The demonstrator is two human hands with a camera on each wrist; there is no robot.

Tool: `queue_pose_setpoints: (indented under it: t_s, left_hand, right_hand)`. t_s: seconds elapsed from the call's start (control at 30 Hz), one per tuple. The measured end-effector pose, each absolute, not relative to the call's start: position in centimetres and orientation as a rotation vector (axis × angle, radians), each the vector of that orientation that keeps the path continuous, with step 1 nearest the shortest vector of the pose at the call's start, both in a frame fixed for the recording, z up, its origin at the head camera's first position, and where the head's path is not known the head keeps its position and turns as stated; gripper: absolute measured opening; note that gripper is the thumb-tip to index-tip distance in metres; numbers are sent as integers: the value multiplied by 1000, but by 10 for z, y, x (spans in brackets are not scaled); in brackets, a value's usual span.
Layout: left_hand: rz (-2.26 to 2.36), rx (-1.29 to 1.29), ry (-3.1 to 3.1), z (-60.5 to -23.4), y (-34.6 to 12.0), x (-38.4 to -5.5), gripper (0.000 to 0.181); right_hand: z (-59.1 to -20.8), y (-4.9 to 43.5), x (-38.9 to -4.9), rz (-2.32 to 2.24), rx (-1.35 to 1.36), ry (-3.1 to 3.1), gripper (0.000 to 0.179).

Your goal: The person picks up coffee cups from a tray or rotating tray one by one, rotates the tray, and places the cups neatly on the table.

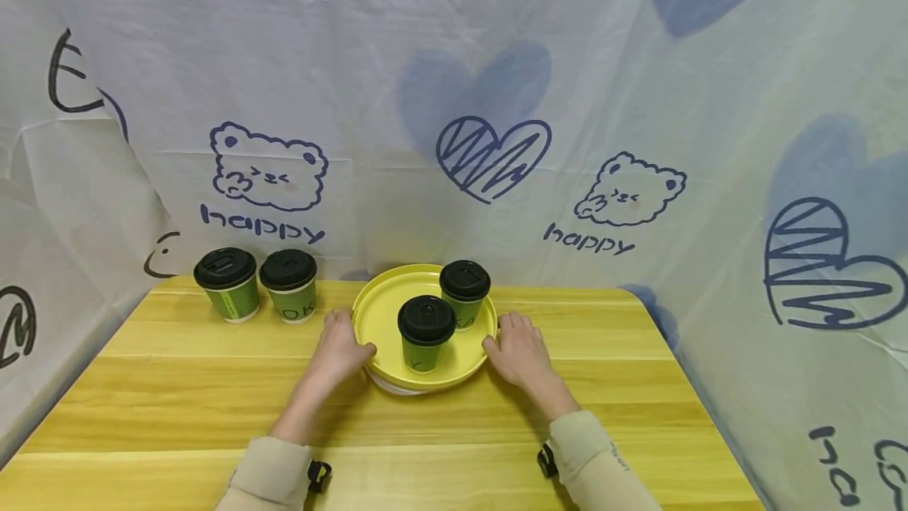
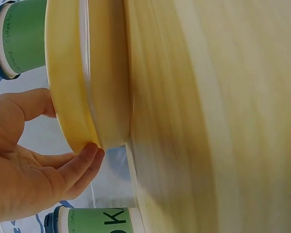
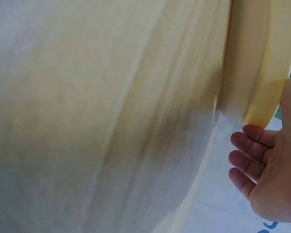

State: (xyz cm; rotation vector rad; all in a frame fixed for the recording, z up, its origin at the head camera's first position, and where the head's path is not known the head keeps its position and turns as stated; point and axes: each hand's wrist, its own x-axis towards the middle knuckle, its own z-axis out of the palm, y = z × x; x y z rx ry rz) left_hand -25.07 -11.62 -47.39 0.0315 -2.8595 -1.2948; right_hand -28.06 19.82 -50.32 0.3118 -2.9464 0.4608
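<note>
Two sleeves (image 1: 266,475) (image 1: 603,464); two hands (image 1: 340,347) (image 1: 520,348) grip one tray (image 1: 379,326) bearing two cups (image 1: 426,333) (image 1: 464,294)

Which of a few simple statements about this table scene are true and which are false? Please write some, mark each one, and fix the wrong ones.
1. The left hand and right hand grip opposite sides of the yellow tray. True.
2. Three cups stand on the tray. False: only two do, the front cup and the rear cup.
3. The cup marked OK stands to the left of the tray. True.
4. Every lid is white. False: all four lids are black.
5. The left hand's fingers touch the tray. True.
</note>
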Motion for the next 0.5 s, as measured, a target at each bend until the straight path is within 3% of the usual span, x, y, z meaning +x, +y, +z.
queue_pose_setpoints:
  t_s: [0.5]
  left_hand:
    - [-1275, 41, -2880, -477, -119, -253, 77]
  right_hand:
    - [-496, 194, -289, 1414, 47, -2654, 53]
